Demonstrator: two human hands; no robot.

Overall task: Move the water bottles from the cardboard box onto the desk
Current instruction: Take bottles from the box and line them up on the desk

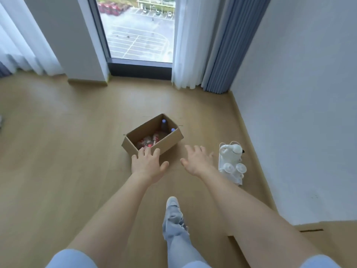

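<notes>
An open cardboard box (pixel 170 141) stands on the wooden floor below me. Inside it lie several water bottles (pixel 147 142) with red labels, and two with bluish caps (pixel 164 121) stand at its far end. My left hand (pixel 147 163) is stretched out with straight fingers, and its fingertips overlap the box's near edge. My right hand (pixel 197 160) is spread open above the floor, just right of the box. Both hands are empty. No desk is in view.
A white bag of white items (pixel 231 163) sits on the floor to the right of the box, near the wall. My foot and trouser leg (pixel 173 215) are below the hands. A window and curtains (pixel 216 45) lie ahead.
</notes>
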